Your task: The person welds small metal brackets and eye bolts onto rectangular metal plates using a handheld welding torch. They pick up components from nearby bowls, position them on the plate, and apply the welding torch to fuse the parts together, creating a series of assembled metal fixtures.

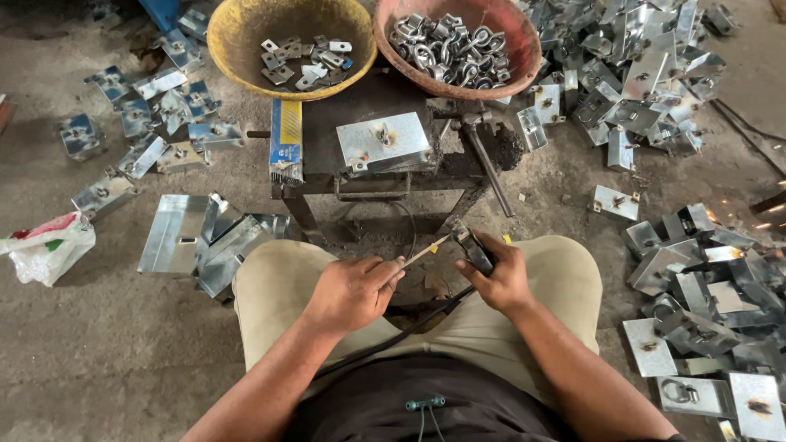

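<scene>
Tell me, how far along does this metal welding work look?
Done, apparently: heaps of scorch-marked metal plates lie around. In hand: the left hand feeds a thin welding rod into the holder gripped by the right hand; one plate waits on the small bench. Left: two bowls hold small brackets and rings.

A: Light? Even, soft daylight, moderately bright. No hard shadows near the fingers [391, 274]; only dim shade under the small bench [360, 176] beyond them.

B: Glare?

A: Mild sheen on metal plates [696, 303] right of the fingers; a few orange spark streaks [765, 214] at far right edge.

B: Sharpness?

A: Centre crisp. Wide-angle bend at edges, corners slightly soft; top-left corner darker.
</scene>
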